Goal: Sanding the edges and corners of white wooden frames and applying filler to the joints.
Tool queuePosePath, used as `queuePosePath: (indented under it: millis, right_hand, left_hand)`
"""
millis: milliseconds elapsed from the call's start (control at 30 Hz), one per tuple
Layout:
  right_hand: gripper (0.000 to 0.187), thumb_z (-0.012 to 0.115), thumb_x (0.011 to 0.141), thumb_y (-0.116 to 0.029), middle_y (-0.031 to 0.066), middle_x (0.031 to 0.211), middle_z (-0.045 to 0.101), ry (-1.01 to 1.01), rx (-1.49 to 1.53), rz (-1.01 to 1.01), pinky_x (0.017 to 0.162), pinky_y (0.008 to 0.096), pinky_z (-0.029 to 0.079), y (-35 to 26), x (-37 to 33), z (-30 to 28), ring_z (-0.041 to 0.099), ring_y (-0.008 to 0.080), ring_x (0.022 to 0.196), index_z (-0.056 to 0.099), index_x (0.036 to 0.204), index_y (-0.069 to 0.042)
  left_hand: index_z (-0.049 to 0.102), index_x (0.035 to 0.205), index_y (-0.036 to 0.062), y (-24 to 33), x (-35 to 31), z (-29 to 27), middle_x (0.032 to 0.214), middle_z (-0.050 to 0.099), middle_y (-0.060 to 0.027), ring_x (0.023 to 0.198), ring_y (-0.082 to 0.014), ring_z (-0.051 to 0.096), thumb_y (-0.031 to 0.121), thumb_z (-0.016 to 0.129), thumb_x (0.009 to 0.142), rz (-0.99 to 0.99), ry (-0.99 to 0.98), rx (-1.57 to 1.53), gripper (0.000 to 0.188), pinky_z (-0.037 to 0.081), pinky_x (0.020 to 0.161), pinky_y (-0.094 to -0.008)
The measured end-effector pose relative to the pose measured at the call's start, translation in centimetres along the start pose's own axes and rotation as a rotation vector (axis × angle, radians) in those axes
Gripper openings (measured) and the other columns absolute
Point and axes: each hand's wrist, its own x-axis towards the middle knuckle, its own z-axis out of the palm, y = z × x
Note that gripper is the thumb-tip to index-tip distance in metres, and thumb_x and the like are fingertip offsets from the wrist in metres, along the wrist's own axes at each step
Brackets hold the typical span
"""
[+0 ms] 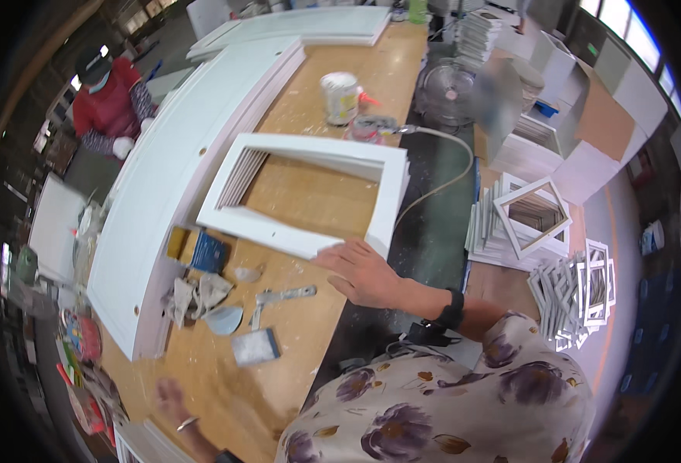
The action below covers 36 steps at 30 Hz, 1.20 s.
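My right hand [360, 274] lies with outstretched fingers on the near edge of a white rectangular frame [302, 241], the top one of a stack on the wooden table [310, 332]. My left hand [172, 401] hovers over the table at the lower left, smeared by motion, so its fingers cannot be made out. Between the hands lie a grey sanding block [256, 347], a scraper-like tool [285, 295], a pale blue round piece [223, 319] and a crumpled grey cloth [198, 296]. Beside them stands a blue box [209, 253].
Long white panels [190, 154] are piled along the table's left side. Beyond the frames sit a white tub [340, 98] and a sander [371, 127] with a hose [464, 147]. A co-worker [109, 104] stands far left. More frames [533, 216] and a fan [447, 92] are at right.
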Motion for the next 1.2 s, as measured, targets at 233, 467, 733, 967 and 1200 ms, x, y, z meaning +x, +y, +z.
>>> queuePosePath:
  millis: [233, 467, 733, 967, 1200]
  right_hand:
    - [0.061, 0.066, 0.085, -0.04, 0.0184, 0.125, 0.057, -0.03, -0.233, 0.038, 0.112, 0.0539, 0.026, 4.6, -2.2, 0.7, 0.048, 0.0327, 0.127, 0.052, 0.133, -0.006]
    - [0.055, 0.064, 0.087, -0.032, 0.0196, 0.137, 0.049, -0.172, -0.06, -0.029, 0.114, 0.0494, 0.024, 3.3, -4.0, -1.6, 0.04, 0.0342, 0.134, 0.05, 0.132, -0.005]
    - [0.032, 0.063, 0.089, -0.014, 0.0172, 0.121, 0.06, -0.06, 0.427, 0.108, 0.102, 0.0428, 0.042, 6.4, -2.9, -9.1, 0.053, 0.0343, 0.118, 0.061, 0.12, -0.008]
    - [0.035, 0.063, 0.088, -0.013, 0.0156, 0.115, 0.062, 0.234, 0.162, 0.357, 0.099, 0.0441, 0.043, 8.6, -2.6, -12.4, 0.055, 0.0328, 0.114, 0.058, 0.122, -0.009]
    - [0.054, 0.059, 0.094, -0.026, 0.0265, 0.129, 0.054, 0.037, 0.404, 0.454, 0.102, 0.0408, 0.041, 7.5, -0.1, -10.0, 0.051, 0.0396, 0.122, 0.041, 0.139, -0.002]
  left_hand:
    - [0.04, 0.14, 0.003, 15.6, -16.5, 31.8, 0.128, 0.056, -0.014, 0.113, -0.0228, 0.06, 0.023, 0.062, 0.096, -0.215, -0.888, -0.493, 0.053, 0.055, 0.087, -0.0358]
    - [0.056, 0.121, -0.0019, 19.9, -16.6, 39.5, 0.109, 0.064, -0.0115, 0.09, -0.0215, 0.065, 0.035, 0.068, 0.091, -0.459, -0.707, -0.528, 0.049, 0.057, 0.072, -0.0371]
    - [0.053, 0.125, -0.0004, 19.5, -14.8, 38.0, 0.113, 0.063, -0.0137, 0.095, -0.028, 0.066, 0.011, 0.066, 0.089, -0.482, -0.647, -0.472, 0.039, 0.059, 0.077, -0.0435]
    - [0.05, 0.125, -0.001, 21.5, -14.6, 33.3, 0.112, 0.063, -0.0155, 0.094, -0.0298, 0.067, 0.002, 0.064, 0.087, -0.447, -0.616, -0.591, 0.041, 0.059, 0.08, -0.0474]
    - [0.046, 0.119, -0.0064, 21.1, -15.7, 25.3, 0.103, 0.063, -0.0207, 0.089, -0.033, 0.067, 0.005, 0.072, 0.078, -0.16, -0.578, -0.834, 0.05, 0.058, 0.079, -0.0475]
